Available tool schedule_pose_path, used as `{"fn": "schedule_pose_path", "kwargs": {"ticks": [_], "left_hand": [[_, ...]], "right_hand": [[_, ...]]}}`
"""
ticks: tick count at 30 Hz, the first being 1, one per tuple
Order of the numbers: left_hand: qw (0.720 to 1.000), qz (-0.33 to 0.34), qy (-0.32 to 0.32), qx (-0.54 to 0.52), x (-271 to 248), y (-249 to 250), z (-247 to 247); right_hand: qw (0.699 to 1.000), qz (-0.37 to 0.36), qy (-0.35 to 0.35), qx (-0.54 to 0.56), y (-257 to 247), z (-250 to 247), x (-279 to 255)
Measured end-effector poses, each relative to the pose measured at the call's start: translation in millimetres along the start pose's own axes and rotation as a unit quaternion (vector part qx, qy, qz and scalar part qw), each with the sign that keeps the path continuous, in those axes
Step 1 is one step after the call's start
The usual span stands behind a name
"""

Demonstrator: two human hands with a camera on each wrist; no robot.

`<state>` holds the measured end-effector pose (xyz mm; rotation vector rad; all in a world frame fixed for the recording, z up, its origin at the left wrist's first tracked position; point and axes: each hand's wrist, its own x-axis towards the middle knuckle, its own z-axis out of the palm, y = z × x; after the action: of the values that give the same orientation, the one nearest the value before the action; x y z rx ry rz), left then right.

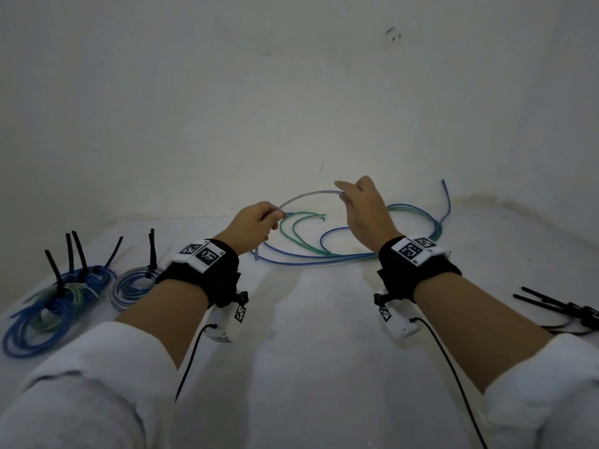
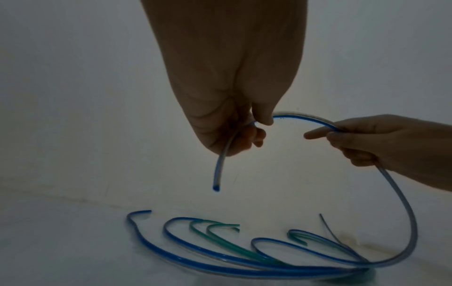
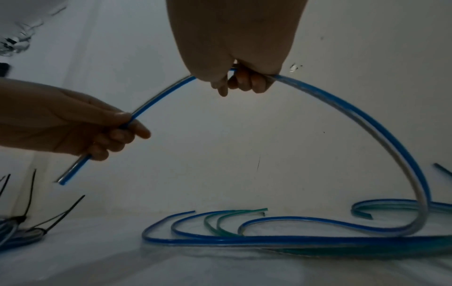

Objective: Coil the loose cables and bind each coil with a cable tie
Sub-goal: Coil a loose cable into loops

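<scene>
Arching at frame centre, the clear blue-striped plastic cable (image 1: 308, 193) spans your hands. Your left hand (image 1: 256, 224) has a clenched grip near its end. Your right hand (image 1: 364, 209) pinches it further along.

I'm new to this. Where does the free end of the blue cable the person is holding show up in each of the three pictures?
Head: free end low beside the left hand.
Left wrist: free end centre, dangling under that hand.
Right wrist: free end far left, below that hand.
Shared landmark: the green cables on the table.

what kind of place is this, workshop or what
Probably a plain indoor work table set against a bare white wall, likely staged for cable sorting: only loose cables, tied coils and spare ties lie on its white top.
</scene>
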<state>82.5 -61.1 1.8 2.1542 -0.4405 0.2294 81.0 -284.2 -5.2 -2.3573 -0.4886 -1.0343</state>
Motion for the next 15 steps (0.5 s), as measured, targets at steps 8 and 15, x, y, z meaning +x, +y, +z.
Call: {"fn": "schedule_pose_path", "kwargs": {"ticks": [8,15], "left_hand": [[0.979,-0.131,-0.028,-0.154,-10,-1,-8],[0.948,-0.055,-0.031,-0.310,-14,11,-7]], "right_hand": [[0.995,0.055,-0.049,0.065,0,0,-8],[0.994,0.107,-0.032,0.007,0,11,-7]]}}
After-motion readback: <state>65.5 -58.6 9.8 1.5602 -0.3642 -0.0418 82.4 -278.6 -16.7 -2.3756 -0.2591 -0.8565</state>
